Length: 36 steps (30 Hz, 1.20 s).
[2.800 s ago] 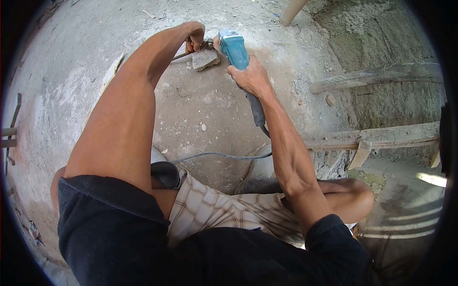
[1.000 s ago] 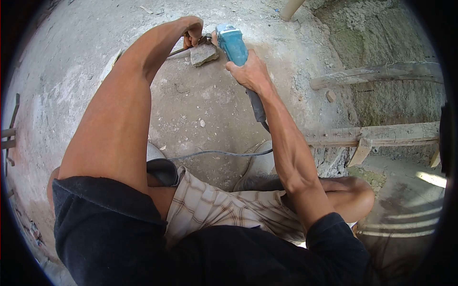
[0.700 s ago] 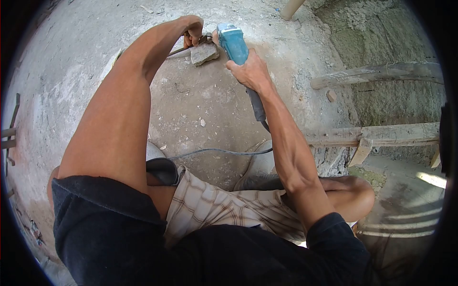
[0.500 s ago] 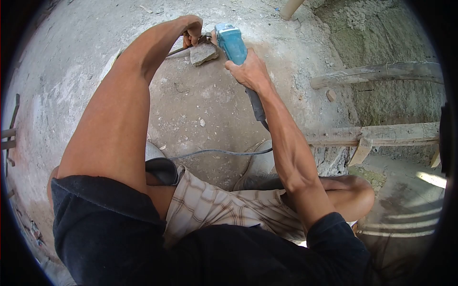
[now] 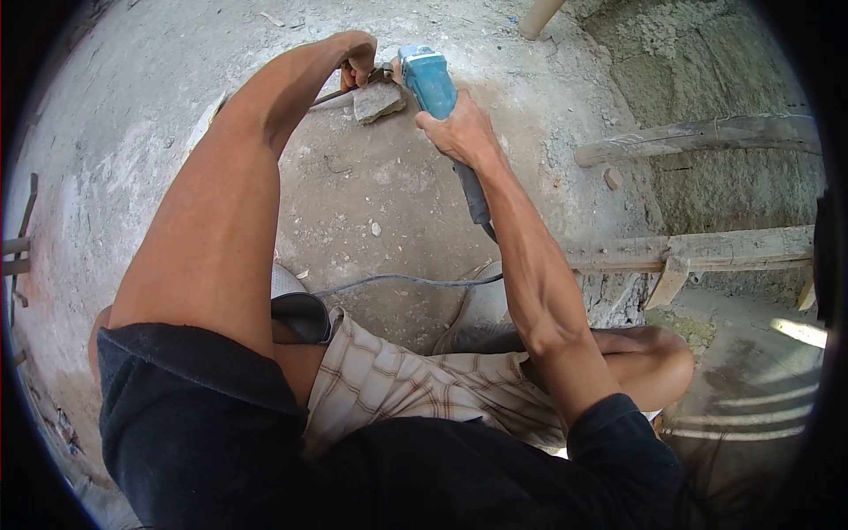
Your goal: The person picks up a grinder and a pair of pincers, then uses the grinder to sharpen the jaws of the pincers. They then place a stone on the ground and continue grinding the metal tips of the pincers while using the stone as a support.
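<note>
My right hand (image 5: 461,129) is wrapped round the body of a teal angle grinder (image 5: 430,81), its head pointing away from me. A dark power cord (image 5: 397,279) runs from the tool's rear end across to the left. My left hand (image 5: 357,71) is closed round a thin metal rod (image 5: 329,97), bent at the wrist with its fingers partly hidden. The rod lies across the top of a grey stone (image 5: 380,102), and its far end reaches close to the grinder's head. The grinder's disc is mostly hidden.
Dusty concrete floor (image 5: 344,208) with small chips surrounds my feet. Wooden poles (image 5: 698,139) and a plank (image 5: 707,250) border a sunken area on the right. A post (image 5: 539,18) stands at the back. Dark bars (image 5: 16,256) show at the left edge.
Almost nothing differs; the view has shifted very slightly, and both hands hold the same positions.
</note>
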Each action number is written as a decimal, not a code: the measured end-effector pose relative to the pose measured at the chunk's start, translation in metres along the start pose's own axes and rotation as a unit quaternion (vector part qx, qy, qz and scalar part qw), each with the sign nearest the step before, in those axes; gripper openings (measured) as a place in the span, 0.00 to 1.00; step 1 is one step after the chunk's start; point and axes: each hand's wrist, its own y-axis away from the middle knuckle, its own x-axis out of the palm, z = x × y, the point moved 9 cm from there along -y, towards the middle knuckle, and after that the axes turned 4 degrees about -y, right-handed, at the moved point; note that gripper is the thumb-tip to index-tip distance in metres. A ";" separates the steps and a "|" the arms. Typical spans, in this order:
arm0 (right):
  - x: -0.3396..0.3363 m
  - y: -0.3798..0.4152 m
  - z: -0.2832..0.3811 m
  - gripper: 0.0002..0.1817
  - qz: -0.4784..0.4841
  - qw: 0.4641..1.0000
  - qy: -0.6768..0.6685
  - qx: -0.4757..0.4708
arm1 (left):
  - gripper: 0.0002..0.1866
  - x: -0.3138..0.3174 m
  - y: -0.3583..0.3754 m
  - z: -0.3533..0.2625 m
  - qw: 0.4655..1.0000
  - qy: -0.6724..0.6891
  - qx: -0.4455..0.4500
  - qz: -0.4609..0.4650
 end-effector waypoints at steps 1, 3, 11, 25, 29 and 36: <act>0.001 -0.001 0.000 0.42 0.002 1.000 0.000 -0.002 | 0.18 0.000 0.000 0.000 1.000 0.000 0.002 0.004; 0.001 0.000 0.001 0.42 0.005 1.000 0.000 -0.003 | 0.18 0.000 -0.007 0.002 1.000 0.000 0.004 0.006; 0.000 0.000 0.001 0.42 -0.004 1.000 0.000 -0.007 | 0.15 0.003 -0.003 -0.001 0.999 0.005 0.018 0.026; -0.004 -0.008 0.003 0.43 -0.001 1.000 -0.024 0.006 | 0.10 0.002 0.001 -0.001 1.000 -0.002 -0.012 0.017; -0.006 -0.010 -0.001 0.43 0.007 0.999 -0.041 0.010 | 0.09 0.007 -0.005 0.004 0.999 -0.018 -0.023 0.029; -0.007 -0.003 0.000 0.43 -0.001 1.000 -0.025 -0.005 | 0.07 0.002 -0.007 0.005 1.000 -0.008 -0.027 -0.006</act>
